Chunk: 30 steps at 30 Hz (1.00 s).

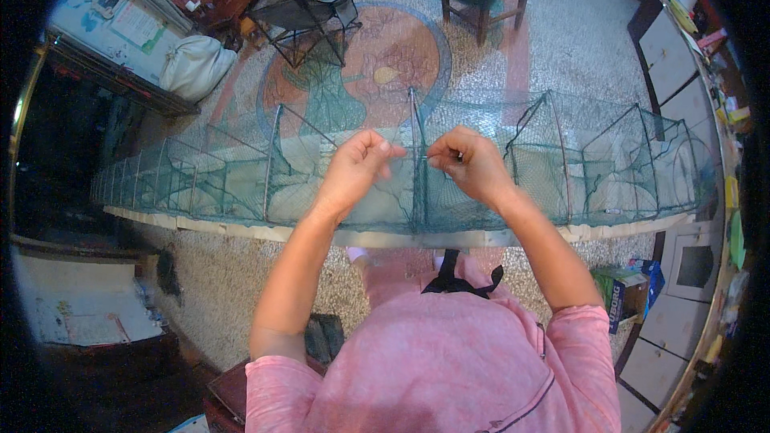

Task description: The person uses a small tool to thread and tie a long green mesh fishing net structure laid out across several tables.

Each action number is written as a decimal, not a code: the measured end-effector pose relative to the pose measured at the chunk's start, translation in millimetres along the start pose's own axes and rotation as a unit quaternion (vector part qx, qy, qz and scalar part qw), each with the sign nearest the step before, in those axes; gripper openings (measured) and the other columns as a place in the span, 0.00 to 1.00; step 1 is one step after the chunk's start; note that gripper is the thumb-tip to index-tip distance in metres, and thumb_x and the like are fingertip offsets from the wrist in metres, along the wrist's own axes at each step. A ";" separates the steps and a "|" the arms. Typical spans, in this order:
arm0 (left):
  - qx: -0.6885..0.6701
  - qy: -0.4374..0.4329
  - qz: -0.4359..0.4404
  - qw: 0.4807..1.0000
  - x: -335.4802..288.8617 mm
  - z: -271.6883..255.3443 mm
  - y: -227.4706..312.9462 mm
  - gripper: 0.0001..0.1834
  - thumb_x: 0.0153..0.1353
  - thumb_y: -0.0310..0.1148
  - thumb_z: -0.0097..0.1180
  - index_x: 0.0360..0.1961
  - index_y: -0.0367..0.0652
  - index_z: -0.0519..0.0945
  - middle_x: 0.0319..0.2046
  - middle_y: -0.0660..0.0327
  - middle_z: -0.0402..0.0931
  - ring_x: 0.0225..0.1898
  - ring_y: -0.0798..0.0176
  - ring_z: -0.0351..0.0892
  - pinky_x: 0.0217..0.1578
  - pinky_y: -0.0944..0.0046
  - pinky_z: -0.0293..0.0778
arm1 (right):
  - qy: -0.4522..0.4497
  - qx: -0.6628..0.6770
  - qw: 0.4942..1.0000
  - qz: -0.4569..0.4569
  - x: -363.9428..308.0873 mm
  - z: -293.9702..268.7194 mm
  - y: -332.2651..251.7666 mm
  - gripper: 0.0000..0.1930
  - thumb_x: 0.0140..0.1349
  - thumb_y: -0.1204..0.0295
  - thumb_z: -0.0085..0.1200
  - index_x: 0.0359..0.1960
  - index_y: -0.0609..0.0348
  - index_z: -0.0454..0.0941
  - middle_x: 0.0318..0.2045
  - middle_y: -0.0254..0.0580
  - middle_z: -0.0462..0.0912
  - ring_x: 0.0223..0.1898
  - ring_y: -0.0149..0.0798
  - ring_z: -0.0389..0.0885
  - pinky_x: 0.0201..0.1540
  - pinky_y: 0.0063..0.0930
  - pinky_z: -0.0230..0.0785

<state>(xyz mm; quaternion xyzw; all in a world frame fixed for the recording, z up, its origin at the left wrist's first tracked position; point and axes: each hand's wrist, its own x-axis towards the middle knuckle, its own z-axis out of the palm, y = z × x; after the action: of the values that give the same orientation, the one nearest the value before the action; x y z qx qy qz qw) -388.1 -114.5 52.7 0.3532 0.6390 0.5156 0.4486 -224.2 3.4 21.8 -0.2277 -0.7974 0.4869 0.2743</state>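
A long green mesh fish trap (489, 196) with square wire frames stretches across the view in front of me. My left hand (359, 170) hovers just left of an upright frame (414, 116) in the middle, its thumb and forefinger pinched together. Across that frame, my right hand (472, 164) is closed in a pinch, with its fingertips close to the netting by the frame. A tiny pale thing shows at the right fingertips, too small to name. What the left fingers hold, if anything, cannot be made out.
Beneath the trap runs a pale, long surface (353, 237). Beyond it stand a black folding stool (309, 20), a wooden chair (485, 0) and a white sack (196, 64). White cabinets (672, 72) line the right side, with a green carton (622, 297) by them.
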 end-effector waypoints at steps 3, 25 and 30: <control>-0.002 0.017 0.002 1.000 -0.5 0.9 3.8 0.08 0.64 0.34 0.42 0.28 0.44 0.67 0.31 0.59 0.76 0.20 0.77 0.64 0.19 0.78 0.59 | 0.007 0.026 0.999 -0.017 0.8 5.3 -3.9 0.08 0.45 0.78 0.58 0.27 0.58 0.73 0.23 0.38 0.71 0.28 0.37 0.72 0.29 0.26 0.64; 0.022 0.067 0.041 0.997 3.1 17.3 -5.6 0.05 0.61 0.32 0.46 0.32 0.43 0.68 0.26 0.67 0.69 0.24 0.75 0.66 0.25 0.75 0.62 | 0.133 0.210 0.955 -0.162 60.8 -15.4 -98.1 0.08 0.63 0.68 0.43 0.30 0.59 0.66 0.27 0.35 0.74 0.31 0.27 0.71 0.35 0.22 0.65; 0.148 0.044 0.141 0.978 -8.7 29.7 -0.9 0.08 0.59 0.31 0.49 0.39 0.44 0.74 0.27 0.70 0.69 0.30 0.75 0.64 0.33 0.77 0.60 | 0.206 0.308 0.913 -0.172 69.5 -87.0 -118.4 0.07 0.64 0.68 0.43 0.33 0.58 0.66 0.23 0.34 0.73 0.22 0.24 0.69 0.28 0.19 0.66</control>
<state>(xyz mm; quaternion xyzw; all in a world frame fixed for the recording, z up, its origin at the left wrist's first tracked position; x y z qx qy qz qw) -357.2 -112.6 51.7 0.4792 0.6709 0.4884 0.2858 -230.0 54.0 176.1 -0.0870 -0.5600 0.5962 0.5687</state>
